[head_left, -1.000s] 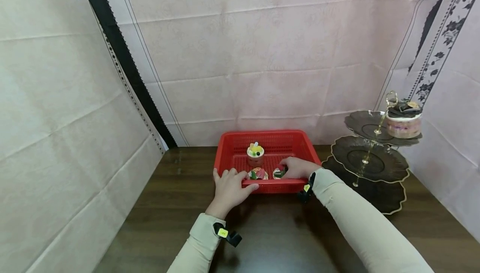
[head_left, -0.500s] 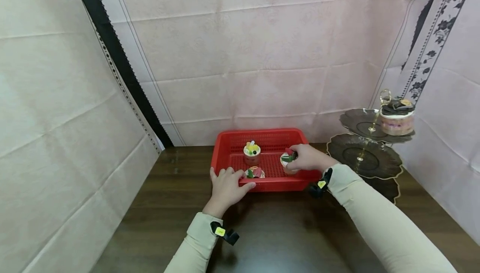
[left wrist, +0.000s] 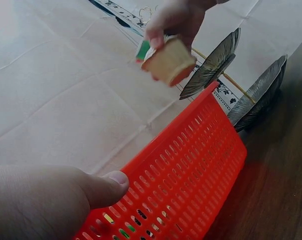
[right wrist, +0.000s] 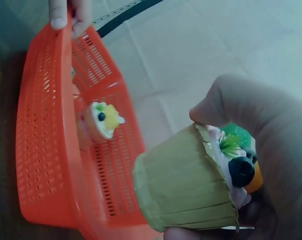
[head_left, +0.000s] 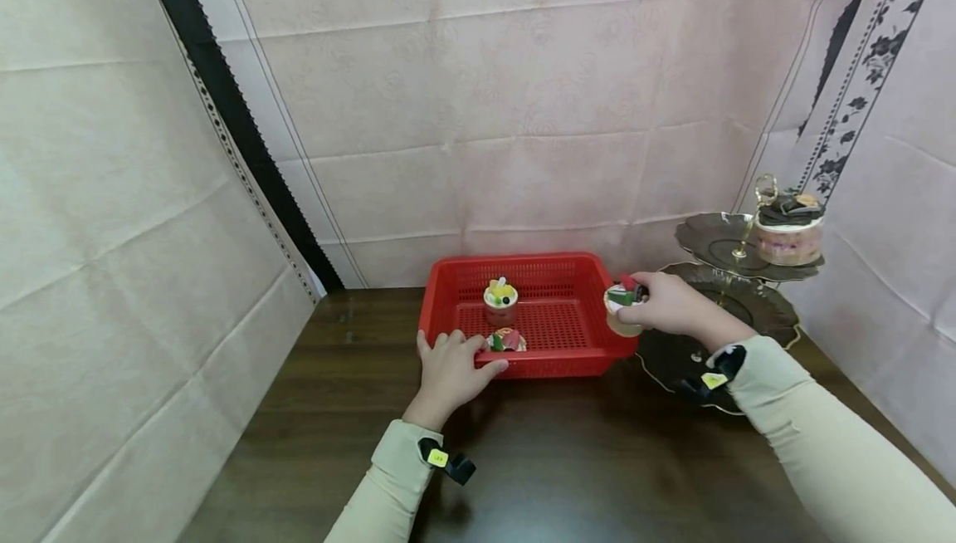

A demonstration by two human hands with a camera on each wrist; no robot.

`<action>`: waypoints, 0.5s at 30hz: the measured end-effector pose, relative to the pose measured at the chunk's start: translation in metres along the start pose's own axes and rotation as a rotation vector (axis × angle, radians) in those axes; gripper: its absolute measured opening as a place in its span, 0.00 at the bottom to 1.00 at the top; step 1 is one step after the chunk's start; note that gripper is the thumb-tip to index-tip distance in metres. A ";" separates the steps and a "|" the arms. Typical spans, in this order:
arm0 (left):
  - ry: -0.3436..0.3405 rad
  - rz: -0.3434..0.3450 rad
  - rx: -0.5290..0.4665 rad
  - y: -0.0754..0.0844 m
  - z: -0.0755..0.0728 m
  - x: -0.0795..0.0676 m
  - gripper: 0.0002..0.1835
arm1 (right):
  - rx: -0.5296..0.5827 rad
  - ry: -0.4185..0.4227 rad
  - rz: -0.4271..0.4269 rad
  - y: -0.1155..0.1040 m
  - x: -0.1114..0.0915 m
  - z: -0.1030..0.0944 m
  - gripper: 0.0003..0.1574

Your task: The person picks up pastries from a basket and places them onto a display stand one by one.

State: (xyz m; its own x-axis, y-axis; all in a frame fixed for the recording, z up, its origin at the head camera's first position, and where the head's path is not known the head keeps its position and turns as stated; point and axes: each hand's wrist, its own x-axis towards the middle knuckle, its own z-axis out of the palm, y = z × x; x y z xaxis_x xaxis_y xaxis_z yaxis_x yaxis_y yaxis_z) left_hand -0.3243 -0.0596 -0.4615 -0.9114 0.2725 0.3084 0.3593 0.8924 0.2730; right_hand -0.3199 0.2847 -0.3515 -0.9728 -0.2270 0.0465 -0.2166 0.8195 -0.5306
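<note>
My right hand (head_left: 675, 304) holds a toy cupcake (right wrist: 183, 177) by its rim, just above the right edge of the red plastic basket (head_left: 560, 364). The cupcake has a pale paper-like cup and a topping with green, red, black and orange bits. My left hand (head_left: 451, 373) grips the basket's front rim near the left corner, thumb (left wrist: 108, 187) on the outer wall. Inside the basket, a yellow-topped cupcake (head_left: 500, 302) stands upright in the left half. Another with a pink and green topping (head_left: 508, 339) sits close to the front wall, mostly hidden by it.
A dark three-tier scalloped stand (head_left: 728, 227) with gold edges stands right of the basket. Its top tier carries a larger round cake (head_left: 789, 240) with a black topping. The brown wooden table (head_left: 560, 452) is bounded by pale cloth walls (head_left: 478, 111) behind and at the sides.
My right hand has lifted the cupcake from the basket's front right and carried it rightward to the right rim. My left hand keeps its grip on the basket.
</note>
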 end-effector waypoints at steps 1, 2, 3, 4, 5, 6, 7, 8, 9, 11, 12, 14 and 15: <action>0.001 0.000 0.001 0.000 0.000 0.000 0.25 | 0.013 0.012 0.009 0.002 -0.004 -0.003 0.34; 0.002 0.000 0.001 0.000 -0.001 0.000 0.25 | 0.018 0.026 0.015 0.004 -0.008 -0.006 0.34; 0.003 0.000 0.003 0.000 -0.001 0.000 0.25 | 0.026 0.037 0.024 0.006 -0.012 -0.008 0.34; 0.003 0.000 0.005 0.000 -0.001 0.000 0.25 | 0.027 0.049 0.029 0.008 -0.015 -0.011 0.34; 0.002 0.000 0.004 0.000 -0.001 0.000 0.25 | 0.024 0.060 0.030 0.011 -0.019 -0.014 0.34; 0.003 0.001 0.004 0.000 -0.001 0.000 0.24 | 0.019 0.068 0.033 0.013 -0.022 -0.016 0.35; 0.003 0.002 0.003 0.000 -0.001 0.000 0.24 | 0.009 0.077 0.034 0.016 -0.025 -0.019 0.36; 0.003 0.003 0.004 0.000 -0.001 0.000 0.23 | 0.000 0.083 0.036 0.019 -0.028 -0.022 0.36; 0.004 0.004 0.004 0.000 -0.001 0.000 0.23 | -0.008 0.088 0.037 0.022 -0.031 -0.024 0.37; 0.007 0.008 0.004 0.000 -0.001 0.000 0.23 | -0.027 0.095 0.044 0.028 -0.036 -0.029 0.40; 0.008 0.009 0.006 0.000 -0.001 0.000 0.23 | -0.028 0.097 0.047 0.031 -0.038 -0.031 0.40; 0.010 0.010 0.008 0.000 -0.001 0.001 0.22 | -0.030 0.101 0.050 0.036 -0.043 -0.034 0.39; 0.010 0.010 0.009 0.000 0.000 0.001 0.22 | -0.032 0.102 0.056 0.039 -0.046 -0.035 0.40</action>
State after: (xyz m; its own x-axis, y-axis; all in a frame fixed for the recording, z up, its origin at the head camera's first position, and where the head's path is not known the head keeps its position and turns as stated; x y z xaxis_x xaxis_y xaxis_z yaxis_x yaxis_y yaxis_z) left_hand -0.3250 -0.0596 -0.4610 -0.9056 0.2779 0.3203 0.3666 0.8928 0.2619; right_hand -0.2864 0.3454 -0.3443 -0.9864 -0.1275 0.1040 -0.1629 0.8459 -0.5078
